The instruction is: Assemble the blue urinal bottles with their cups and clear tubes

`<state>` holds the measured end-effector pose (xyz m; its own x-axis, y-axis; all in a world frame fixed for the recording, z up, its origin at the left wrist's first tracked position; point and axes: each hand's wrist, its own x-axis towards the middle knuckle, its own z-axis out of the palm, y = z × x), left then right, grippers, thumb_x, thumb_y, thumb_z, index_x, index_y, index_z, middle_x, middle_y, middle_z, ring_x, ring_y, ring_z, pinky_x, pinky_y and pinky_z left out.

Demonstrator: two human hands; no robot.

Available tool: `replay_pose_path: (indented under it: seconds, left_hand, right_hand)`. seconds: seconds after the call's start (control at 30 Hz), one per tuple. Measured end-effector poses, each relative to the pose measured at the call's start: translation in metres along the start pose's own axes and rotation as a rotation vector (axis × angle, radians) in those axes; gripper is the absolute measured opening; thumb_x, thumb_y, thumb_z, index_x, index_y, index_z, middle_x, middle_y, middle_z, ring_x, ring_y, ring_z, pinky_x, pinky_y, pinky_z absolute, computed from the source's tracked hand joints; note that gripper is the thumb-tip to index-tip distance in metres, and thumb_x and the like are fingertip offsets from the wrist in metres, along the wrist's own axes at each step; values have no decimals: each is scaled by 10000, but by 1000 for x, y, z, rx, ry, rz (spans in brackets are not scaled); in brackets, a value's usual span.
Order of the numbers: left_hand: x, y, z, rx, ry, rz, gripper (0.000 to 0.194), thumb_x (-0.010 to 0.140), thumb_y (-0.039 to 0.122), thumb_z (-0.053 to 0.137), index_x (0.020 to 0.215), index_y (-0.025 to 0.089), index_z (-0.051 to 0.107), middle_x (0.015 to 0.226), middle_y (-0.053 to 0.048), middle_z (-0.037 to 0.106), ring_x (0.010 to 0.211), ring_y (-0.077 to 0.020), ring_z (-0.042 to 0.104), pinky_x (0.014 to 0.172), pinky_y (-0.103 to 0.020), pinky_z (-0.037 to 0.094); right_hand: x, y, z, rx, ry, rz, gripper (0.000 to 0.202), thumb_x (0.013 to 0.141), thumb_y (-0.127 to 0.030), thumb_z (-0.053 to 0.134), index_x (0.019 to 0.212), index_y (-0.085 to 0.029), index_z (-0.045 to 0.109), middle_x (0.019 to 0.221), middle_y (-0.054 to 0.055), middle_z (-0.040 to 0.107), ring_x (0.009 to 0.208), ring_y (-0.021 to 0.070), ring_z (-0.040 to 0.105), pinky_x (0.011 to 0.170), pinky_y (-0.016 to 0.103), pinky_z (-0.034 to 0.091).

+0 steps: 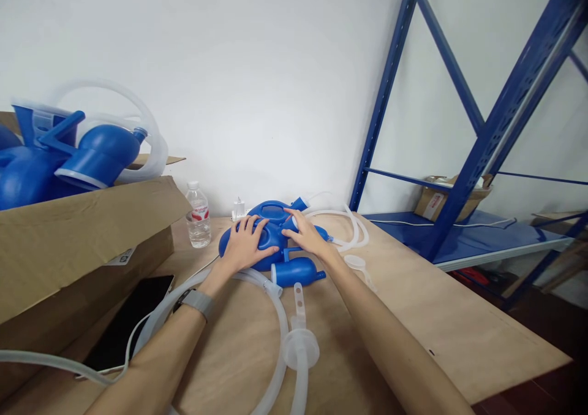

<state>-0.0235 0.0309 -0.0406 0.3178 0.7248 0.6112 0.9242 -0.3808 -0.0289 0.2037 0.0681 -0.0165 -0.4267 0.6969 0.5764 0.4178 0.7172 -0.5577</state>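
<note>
On the table lies a blue plastic urinal bottle (274, 238) with a moulded handle opening. Over its left part is my left hand (245, 243), fingers curled across the top and thumb stretched out to the right. My right hand (305, 232) has thumb and index finger around the bottle's neck end (289, 224). Just in front lies a blue funnel-shaped receiver (296, 272) with a pale rim and a narrow spout. Behind my hands rests a second blue urinal bottle (269, 209). Nearer me, a clear round flanged cap (301, 347) with a strap sits on a tube.
At left stands an open cardboard box (92, 237) heaped with blue receivers (98, 154) and tubing. A black tablet-like device (131, 320), water bottle (198, 216) and white charger (238, 208) are nearby. Clear tubing (278, 317) loops over the table. Blue shelving (482, 133) rises at right.
</note>
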Motion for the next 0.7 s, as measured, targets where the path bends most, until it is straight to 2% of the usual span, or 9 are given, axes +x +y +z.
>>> replay_pose_path:
  seconds: [0.23,0.33,0.43,0.53,0.6,0.7]
  left_hand:
    - [-2,3,-1,48,29,28,769,902,713,524,1482,209,494,1502,-190,489,1398,-378,414,1135,-568,323]
    - [-2,3,0,52,41,30,772,896,712,536,1477,204,504,1495,-194,495,1394,-382,418,1137,-571,322]
    - [-2,3,0,48,46,28,776,887,714,546,1470,203,513,1495,-197,495,1389,-384,422,1141,-573,317]
    - [-1,3,0,40,38,23,768,885,711,552,1468,212,516,1492,-194,503,1390,-385,422,1136,-570,324]
    - [-1,3,0,39,34,21,765,885,707,555,1470,214,517,1490,-194,505,1393,-388,420,1135,-571,324]
    - [-1,4,-1,44,31,20,768,888,714,543,1467,209,523,1494,-200,497,1393,-392,418,1133,-575,323]
  right_hand:
    - [6,-3,-7,27,-62,82,375,871,-258,596,1244,-233,571,1219,66,585,1169,251,565,1064,441,421]
    - [6,-1,-7,1,-64,111,330,837,-268,629,1162,-234,583,1162,52,580,1113,248,579,1037,438,431]
    - [6,1,-4,11,-22,84,396,759,-283,719,1124,-234,577,1247,69,557,1248,269,526,1093,439,390]
    - [7,4,4,97,41,111,441,718,-406,788,1062,-235,571,1319,81,564,1309,284,505,1114,451,368]
    - [8,7,9,144,106,158,434,718,-480,784,1009,-236,573,1275,70,607,1220,280,565,1077,455,398]
    - [8,8,16,175,173,211,382,742,-487,749,984,-242,584,1099,27,660,1017,251,617,967,423,459]
